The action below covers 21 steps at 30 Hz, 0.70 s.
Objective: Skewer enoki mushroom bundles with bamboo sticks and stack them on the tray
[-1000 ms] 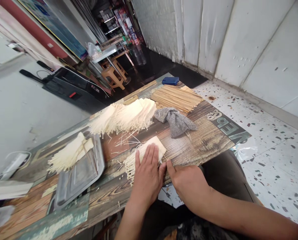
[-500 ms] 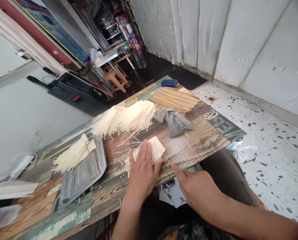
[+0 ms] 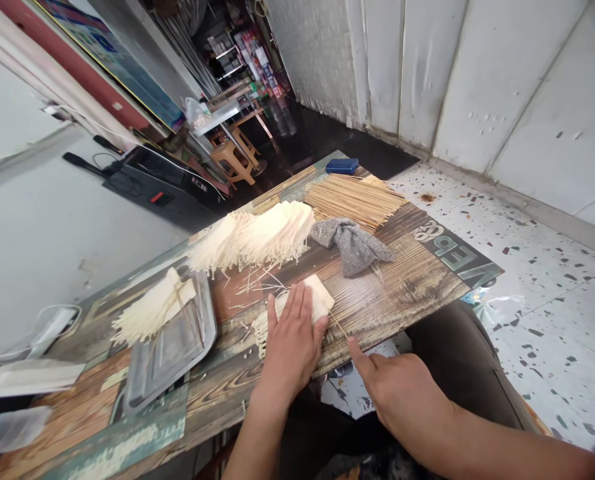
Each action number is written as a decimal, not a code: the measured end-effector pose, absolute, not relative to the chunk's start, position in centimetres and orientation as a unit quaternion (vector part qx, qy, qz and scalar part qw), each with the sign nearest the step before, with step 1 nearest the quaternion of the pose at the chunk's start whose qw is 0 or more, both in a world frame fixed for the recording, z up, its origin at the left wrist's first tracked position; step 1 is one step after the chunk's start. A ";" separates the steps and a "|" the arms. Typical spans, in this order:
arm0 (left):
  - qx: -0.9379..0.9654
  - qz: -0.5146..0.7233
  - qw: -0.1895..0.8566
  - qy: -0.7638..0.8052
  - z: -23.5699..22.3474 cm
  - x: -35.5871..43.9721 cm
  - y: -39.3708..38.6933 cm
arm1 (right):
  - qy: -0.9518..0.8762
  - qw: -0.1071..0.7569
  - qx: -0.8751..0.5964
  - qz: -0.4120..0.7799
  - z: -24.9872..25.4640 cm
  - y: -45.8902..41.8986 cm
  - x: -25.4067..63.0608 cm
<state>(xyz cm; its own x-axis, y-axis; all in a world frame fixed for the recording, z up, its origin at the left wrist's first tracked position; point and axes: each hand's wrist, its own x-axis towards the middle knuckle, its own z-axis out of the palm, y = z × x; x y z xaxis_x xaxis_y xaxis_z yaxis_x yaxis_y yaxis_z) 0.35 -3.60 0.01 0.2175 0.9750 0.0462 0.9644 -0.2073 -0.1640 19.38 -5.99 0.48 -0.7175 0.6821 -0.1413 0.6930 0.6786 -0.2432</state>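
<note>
My left hand (image 3: 290, 347) lies flat, fingers stretched out, pressing on a small cream bundle (image 3: 319, 299) of thin strands near the front edge of the wood-print board (image 3: 407, 283). To its right, off the board's edge, is my right hand (image 3: 400, 393). Its forefinger and thumb pinch the end of a thin stick (image 3: 338, 325) that runs back under the bundle.
A grey cloth (image 3: 353, 243) lies behind the bundle, and a pile of tan sticks (image 3: 354, 195) and a blue box (image 3: 342, 165) lie beyond it. Cream fringed piles (image 3: 257, 237) sit mid-board. At the left, a metal tray (image 3: 174, 347) holds another cream bundle (image 3: 152, 310).
My right hand has drawn back from the bundle toward me, with a thin stick now showing between it and the bundle. My left hand stays flat on the bundle.
</note>
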 end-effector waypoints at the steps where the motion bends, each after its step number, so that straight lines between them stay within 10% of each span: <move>1: -0.776 0.033 0.079 -0.625 0.0 0.3 -3.6 | 0.917 0.012 0.375 -0.138 0.4 -6.0 19.3; 21: -0.779 0.018 0.077 -0.622 -0.5 0.3 -3.5 | 0.912 0.009 0.376 -0.163 1.5 -5.0 19.5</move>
<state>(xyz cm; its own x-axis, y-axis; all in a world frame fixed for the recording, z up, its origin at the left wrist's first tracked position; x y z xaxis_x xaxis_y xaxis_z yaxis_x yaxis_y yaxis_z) 0.30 -3.52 -0.47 0.2258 0.9718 0.0681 0.9662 -0.2145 -0.1432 19.46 -4.96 1.48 -0.7164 0.6837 -0.1391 0.6895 0.6632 -0.2912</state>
